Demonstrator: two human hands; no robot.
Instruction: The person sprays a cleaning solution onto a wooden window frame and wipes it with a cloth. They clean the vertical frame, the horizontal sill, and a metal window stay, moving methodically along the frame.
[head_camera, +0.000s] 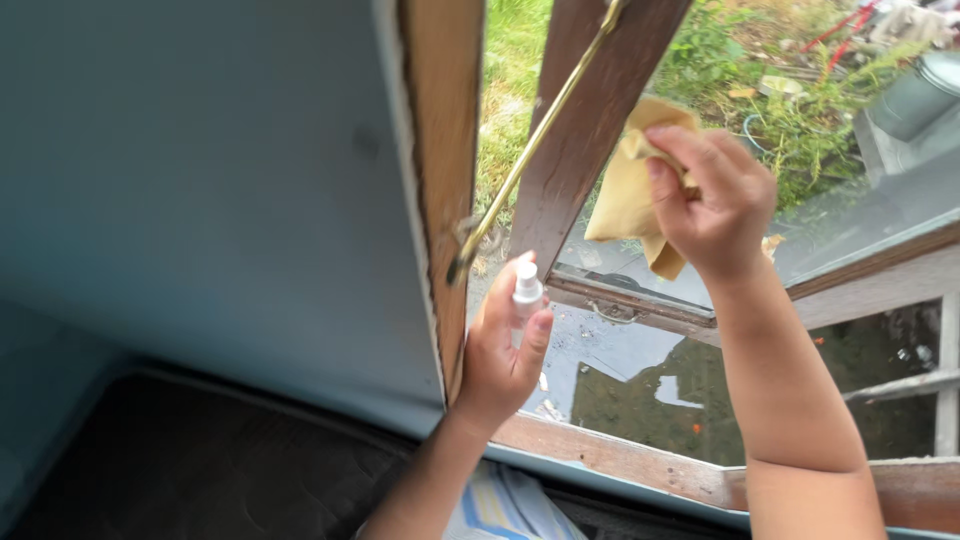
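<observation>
Open wooden window frame (590, 120) at upper centre, grass beyond; right hand (715, 200) fingers clamped on yellow cloth (625, 190) against glass; left hand (505, 345) fingers wrapped round small white spray bottle (526, 285).

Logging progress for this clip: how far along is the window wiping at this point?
Underway, not finished. The right hand presses a yellow cloth against the glass pane of the open wooden window sash. The left hand holds a small white spray bottle upright near the frame. How clean the glass already is cannot be told; the cloth covers only one corner, so most of the pane seems left.
</observation>
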